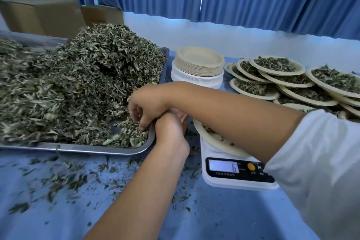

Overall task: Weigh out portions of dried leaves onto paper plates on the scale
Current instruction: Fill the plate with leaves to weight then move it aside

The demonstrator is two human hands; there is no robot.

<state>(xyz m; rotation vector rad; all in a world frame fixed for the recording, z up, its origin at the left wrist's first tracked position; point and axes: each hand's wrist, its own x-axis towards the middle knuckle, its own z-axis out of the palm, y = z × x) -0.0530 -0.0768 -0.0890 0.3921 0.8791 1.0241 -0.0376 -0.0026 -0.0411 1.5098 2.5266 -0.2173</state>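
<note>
Person's right hand (144, 109) crossed over the paper plate (206, 132) on the scale (233, 177), fingers (143, 122) curled down pinching dried leaves (78, 87) at the tray (97, 149) corner, left hand (171, 128) touching beneath it, its fingers hidden, grip unclear, plate part-covered by forearm

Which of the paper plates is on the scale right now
The near plate beneath the right forearm, resting on the white scale. The filled plates and the empty stack sit on the table behind it.

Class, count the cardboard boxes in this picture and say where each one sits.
2. A large box stands back left, behind the tray; a smaller box sits to its right, behind the leaf pile. The pile may hide others.
</note>
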